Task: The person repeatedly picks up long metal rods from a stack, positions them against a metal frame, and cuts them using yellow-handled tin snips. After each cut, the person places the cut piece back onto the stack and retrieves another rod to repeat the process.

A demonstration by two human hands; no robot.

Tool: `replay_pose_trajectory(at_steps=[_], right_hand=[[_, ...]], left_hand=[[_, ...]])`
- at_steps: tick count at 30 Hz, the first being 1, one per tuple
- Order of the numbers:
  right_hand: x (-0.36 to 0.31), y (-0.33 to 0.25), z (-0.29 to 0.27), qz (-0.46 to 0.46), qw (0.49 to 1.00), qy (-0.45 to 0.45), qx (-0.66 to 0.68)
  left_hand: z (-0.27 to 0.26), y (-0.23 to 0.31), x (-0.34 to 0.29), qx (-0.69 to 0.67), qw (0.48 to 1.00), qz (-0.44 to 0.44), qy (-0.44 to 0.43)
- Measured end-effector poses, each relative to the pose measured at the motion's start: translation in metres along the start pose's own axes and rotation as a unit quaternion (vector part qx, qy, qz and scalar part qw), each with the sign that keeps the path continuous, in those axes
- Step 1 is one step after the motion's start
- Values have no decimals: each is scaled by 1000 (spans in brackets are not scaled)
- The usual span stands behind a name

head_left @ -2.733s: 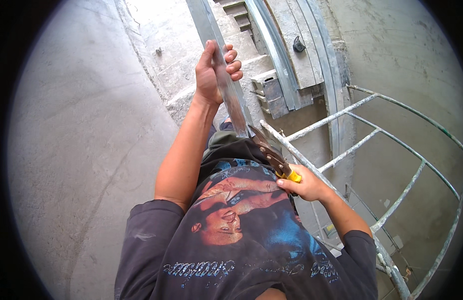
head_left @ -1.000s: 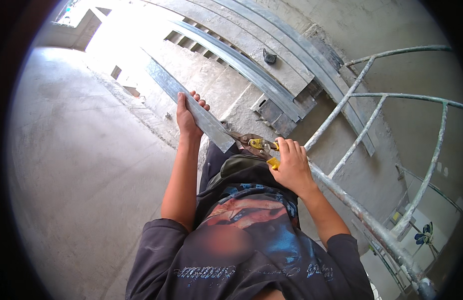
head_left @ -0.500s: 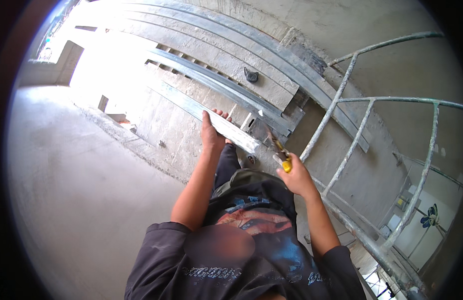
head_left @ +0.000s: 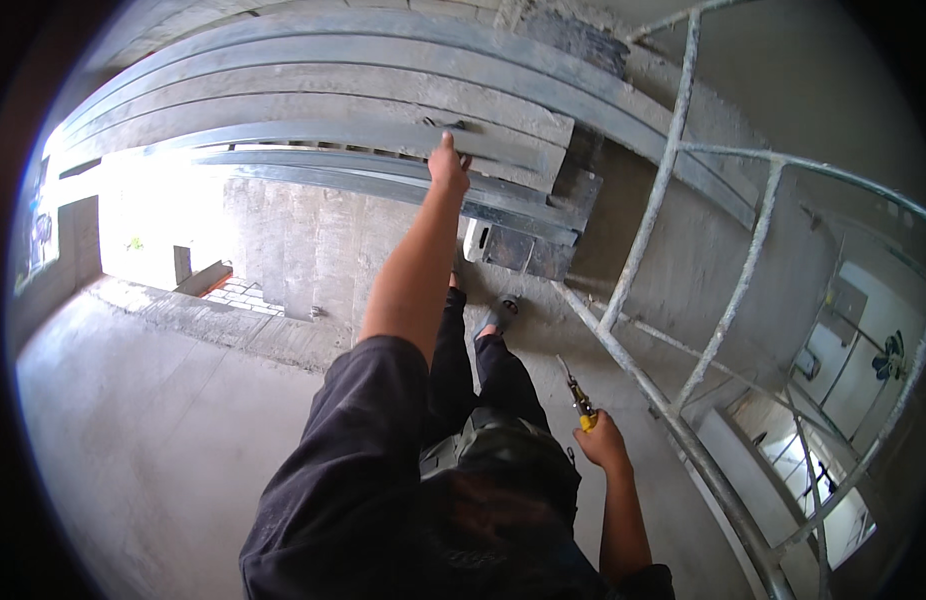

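My left arm stretches forward, and my left hand (head_left: 449, 167) is closed around a long grey metal channel (head_left: 328, 132). The channel lies across or just above the stacked metal lengths; contact with them cannot be made out. Low at my right side, my right hand (head_left: 604, 440) grips a pair of tin snips (head_left: 581, 400) with yellow on the handles. Their tips point forward and away from the channel. A small dark object (head_left: 453, 124) shows just beyond my left hand, partly hidden by the channel.
Several long metal profiles (head_left: 313, 50) lie ahead, running left to right. Under their right end is a dark metal box-like piece (head_left: 523, 250). A paint-splashed scaffold frame (head_left: 651, 215) stands close on the right. A low concrete ledge (head_left: 203, 322) borders the opening at left.
My left hand has carried the channel forward from in front of me to over the stack. My right hand has dropped back with the snips, away from the channel's end.
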State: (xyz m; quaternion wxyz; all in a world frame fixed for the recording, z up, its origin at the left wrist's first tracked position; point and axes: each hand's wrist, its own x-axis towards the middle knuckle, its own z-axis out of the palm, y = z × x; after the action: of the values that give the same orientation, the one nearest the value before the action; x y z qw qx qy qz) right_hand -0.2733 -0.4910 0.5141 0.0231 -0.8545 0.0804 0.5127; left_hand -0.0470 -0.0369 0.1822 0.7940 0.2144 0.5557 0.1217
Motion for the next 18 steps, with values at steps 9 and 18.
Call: replay_pose_trajectory(at_steps=[9,18], right_hand=[[19,-17,58,101,982,-133,92],[40,7,105,123,974,-128,138]], left_hand=[[40,-24,151,143,988,31,-39],[-83,-130,122,422,814,60,396]])
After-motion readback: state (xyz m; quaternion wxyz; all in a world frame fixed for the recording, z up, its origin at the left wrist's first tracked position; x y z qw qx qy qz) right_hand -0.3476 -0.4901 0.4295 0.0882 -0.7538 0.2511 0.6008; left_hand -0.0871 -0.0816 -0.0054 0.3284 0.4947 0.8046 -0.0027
